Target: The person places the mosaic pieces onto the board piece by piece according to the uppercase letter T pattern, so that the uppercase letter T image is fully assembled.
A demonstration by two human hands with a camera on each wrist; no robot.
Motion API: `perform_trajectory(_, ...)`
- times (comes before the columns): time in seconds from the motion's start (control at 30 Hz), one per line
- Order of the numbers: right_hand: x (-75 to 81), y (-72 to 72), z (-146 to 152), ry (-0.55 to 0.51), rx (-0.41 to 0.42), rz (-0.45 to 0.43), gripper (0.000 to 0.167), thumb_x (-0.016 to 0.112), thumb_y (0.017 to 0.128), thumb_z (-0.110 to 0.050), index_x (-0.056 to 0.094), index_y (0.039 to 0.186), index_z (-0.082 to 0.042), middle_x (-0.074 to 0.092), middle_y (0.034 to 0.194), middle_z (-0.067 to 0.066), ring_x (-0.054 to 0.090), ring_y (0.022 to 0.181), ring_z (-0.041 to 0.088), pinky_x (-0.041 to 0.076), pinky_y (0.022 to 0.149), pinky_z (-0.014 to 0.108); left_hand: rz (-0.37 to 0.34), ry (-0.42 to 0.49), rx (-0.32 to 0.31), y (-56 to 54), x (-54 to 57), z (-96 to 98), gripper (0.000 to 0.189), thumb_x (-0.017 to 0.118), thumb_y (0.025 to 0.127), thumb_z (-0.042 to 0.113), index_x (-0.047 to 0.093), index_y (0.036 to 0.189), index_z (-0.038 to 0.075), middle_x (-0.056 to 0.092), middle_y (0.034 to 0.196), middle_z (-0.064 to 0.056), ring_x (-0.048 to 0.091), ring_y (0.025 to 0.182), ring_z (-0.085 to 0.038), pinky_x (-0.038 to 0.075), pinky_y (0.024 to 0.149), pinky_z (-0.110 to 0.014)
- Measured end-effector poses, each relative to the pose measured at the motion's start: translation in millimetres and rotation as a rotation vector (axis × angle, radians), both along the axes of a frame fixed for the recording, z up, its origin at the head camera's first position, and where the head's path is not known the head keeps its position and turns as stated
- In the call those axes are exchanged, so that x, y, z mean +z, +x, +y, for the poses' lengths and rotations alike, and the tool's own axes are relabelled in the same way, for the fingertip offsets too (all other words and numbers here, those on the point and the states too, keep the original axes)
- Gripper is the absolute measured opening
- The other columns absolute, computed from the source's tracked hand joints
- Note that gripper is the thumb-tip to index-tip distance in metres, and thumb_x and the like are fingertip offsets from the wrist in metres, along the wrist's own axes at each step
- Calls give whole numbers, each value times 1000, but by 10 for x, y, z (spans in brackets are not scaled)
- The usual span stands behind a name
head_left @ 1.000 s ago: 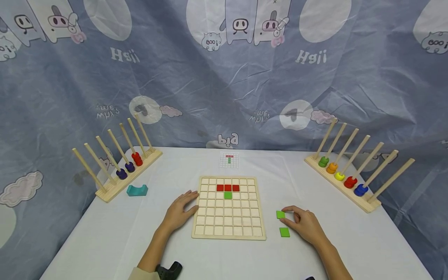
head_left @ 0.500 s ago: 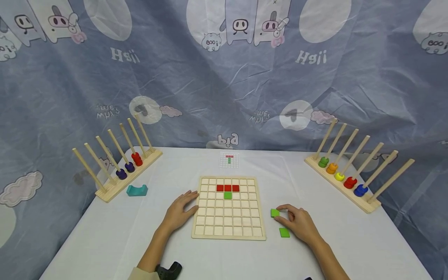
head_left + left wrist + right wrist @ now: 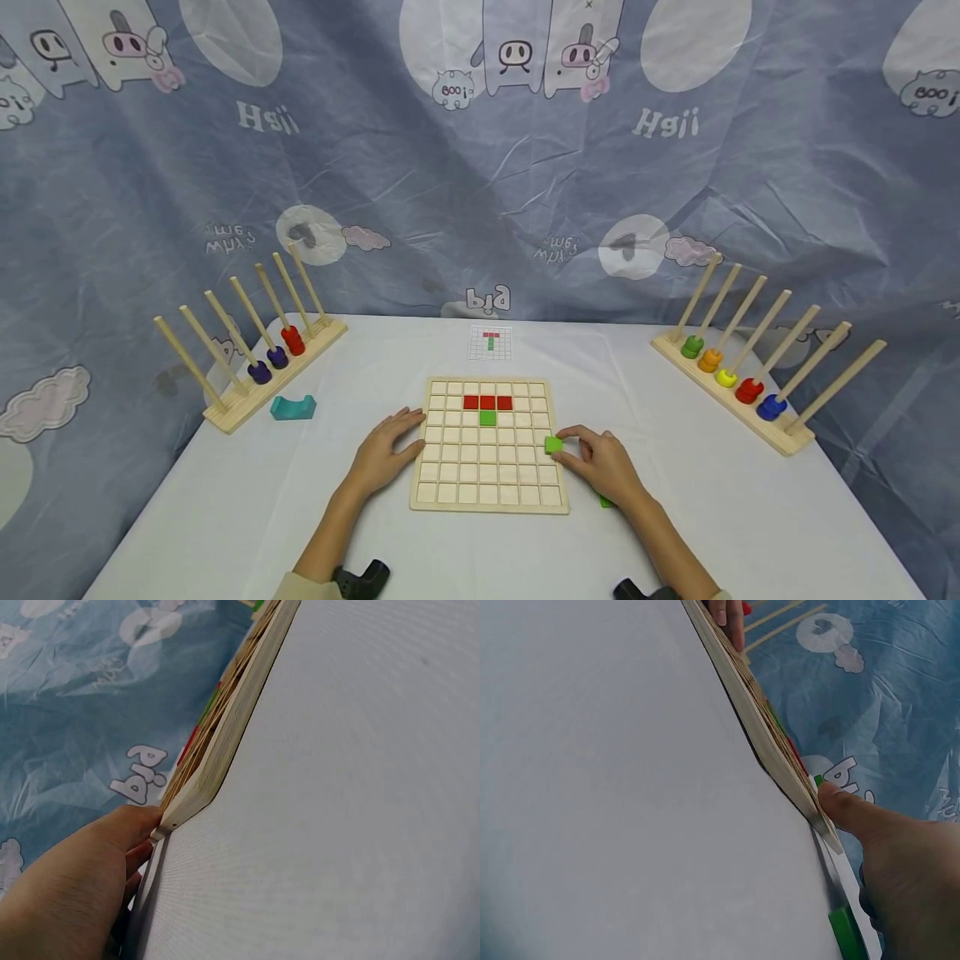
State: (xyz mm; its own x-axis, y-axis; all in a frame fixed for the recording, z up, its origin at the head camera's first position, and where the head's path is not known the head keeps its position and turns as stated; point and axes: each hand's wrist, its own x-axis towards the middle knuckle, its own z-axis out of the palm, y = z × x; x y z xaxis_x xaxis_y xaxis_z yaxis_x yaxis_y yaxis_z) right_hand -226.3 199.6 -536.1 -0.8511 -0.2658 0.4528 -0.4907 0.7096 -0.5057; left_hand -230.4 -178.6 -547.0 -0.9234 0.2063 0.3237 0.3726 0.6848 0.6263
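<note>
A wooden grid board (image 3: 448,493) lies on the white table. Three red tiles (image 3: 487,402) form a row in it, with one green tile (image 3: 487,418) under the middle one. My left hand (image 3: 384,452) rests against the board's left edge, fingers fairly straight; the left wrist view shows its thumb (image 3: 139,821) touching the rim. Between thumb and fingertips my right hand (image 3: 606,468) pinches a square green tile (image 3: 552,445) over the board's right edge. Another green tile (image 3: 606,502) lies on the table, partly hidden by the right hand; the right wrist view shows this loose tile (image 3: 846,932) too.
A printed pattern card (image 3: 491,342) lies behind the board. Wooden peg racks with coloured beads stand at left (image 3: 281,367) and right (image 3: 731,392). A teal curved block (image 3: 293,407) sits near the left rack. A patterned blue cloth (image 3: 450,183) hangs behind the table.
My right hand has carried the pinched green tile leftward from the table to the board's right edge. It now partly covers the other loose tile. The left hand has stayed put.
</note>
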Motion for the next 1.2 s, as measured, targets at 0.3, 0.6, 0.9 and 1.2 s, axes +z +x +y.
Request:
perform_trajectory(0.3,39,-118,-387,-18,52,-39,33,76,74,-38,68,98,-19,32,48,-16,27,44,1,34,94,64,-6,-12,16,5,-12,-5,44,66,86,33,58,126,14,52,132,3,39,129,-20,25,110,-40)
perform_trajectory(0.6,32,-236,-729,-5,116,-25,31,74,75,-40,67,99,-22,31,48,-17,27,45,1,46,73,41,-5,-9,12,-2,-1,0,44,66,86,32,58,126,15,53,131,3,39,129,-20,25,110,-40)
perform_trajectory(0.9,44,-280,-884,3,143,-32,32,74,75,-41,68,98,-19,33,48,-18,28,44,0,37,94,59,-19,-6,11,2,12,5,44,66,86,32,58,126,15,53,131,3,39,129,-19,24,110,-38)
perform_trajectory(1.2,56,-285,-922,25,131,-32,32,74,75,-42,68,98,-20,33,47,-15,27,45,1,37,96,58,-16,-9,8,-2,16,2,44,66,86,32,58,126,14,53,131,2,39,129,-19,24,110,-38)
